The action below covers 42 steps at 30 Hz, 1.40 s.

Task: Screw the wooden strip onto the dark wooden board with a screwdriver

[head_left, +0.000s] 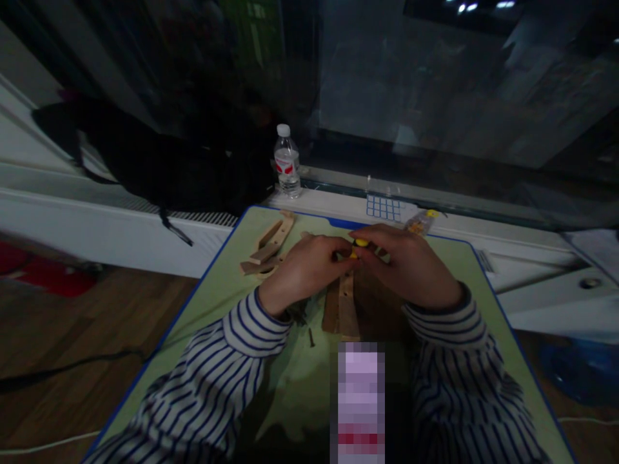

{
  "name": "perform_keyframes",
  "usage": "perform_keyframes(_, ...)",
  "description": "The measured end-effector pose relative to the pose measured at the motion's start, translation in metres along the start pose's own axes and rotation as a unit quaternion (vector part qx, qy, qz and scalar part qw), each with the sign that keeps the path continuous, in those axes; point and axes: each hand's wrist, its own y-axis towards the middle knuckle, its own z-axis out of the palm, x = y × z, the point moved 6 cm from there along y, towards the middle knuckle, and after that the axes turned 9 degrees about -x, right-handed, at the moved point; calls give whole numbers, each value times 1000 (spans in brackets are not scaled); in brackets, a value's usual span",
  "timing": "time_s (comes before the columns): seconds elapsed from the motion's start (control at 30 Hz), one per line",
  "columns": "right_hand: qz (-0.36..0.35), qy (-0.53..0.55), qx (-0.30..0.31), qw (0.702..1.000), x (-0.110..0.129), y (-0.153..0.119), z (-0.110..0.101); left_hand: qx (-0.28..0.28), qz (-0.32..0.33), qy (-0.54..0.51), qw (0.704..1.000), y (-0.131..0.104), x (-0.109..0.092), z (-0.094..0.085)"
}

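Observation:
My right hand (403, 264) is closed around a small yellow-and-black screwdriver (361, 243), mostly covered by the fingers. Close against it, my left hand (312, 265) is pinched shut; its fingertips meet the lower yellow part, and what they hold is hidden. Below both hands lies a pale wooden piece with holes (347, 303), on a brown board (331, 309). A loose screw (311, 338) rests to the left of the board, with more dark screws (297, 314) partly under my left wrist.
Several shaped wooden pieces (273, 241) lie at the far left of the green table (459, 264). On the sill behind stand a water bottle (287, 164), a blue-gridded item (383, 207) and a clear bag with a yellow top (420, 222). A black bag (159, 161) sits left.

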Motion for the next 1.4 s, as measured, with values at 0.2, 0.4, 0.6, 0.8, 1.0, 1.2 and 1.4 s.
perform_keyframes(0.2, 7, -20, -7, 1000, 0, 0, 0, -30, 1, 24, 999, 0, -1, -3)
perform_keyframes(0.4, -7, -36, -28, 999, 0, 0, 0, -42, 4, 35, 999, -1, -1, -4)
perform_keyframes(0.6, -24, -15, -35, 999, 4, -1, -1, -44, 16, 26, 999, -1, -2, -3)
perform_keyframes(0.8, -25, -22, -19, 999, 3, -2, 0, -32, 20, 22, 999, -1, -2, -1)
perform_keyframes(1.0, -15, -26, -17, 999, 0, -2, -1, -43, 14, 16, 999, 0, -2, -3)
perform_keyframes(1.2, -15, -45, -30, 998, -1, -1, -3, -56, 6, 24, 998, -1, -4, -6)
perform_keyframes(1.4, -15, -53, -38, 998, -1, -1, -4, -63, 13, 32, 997, -2, -7, -8)
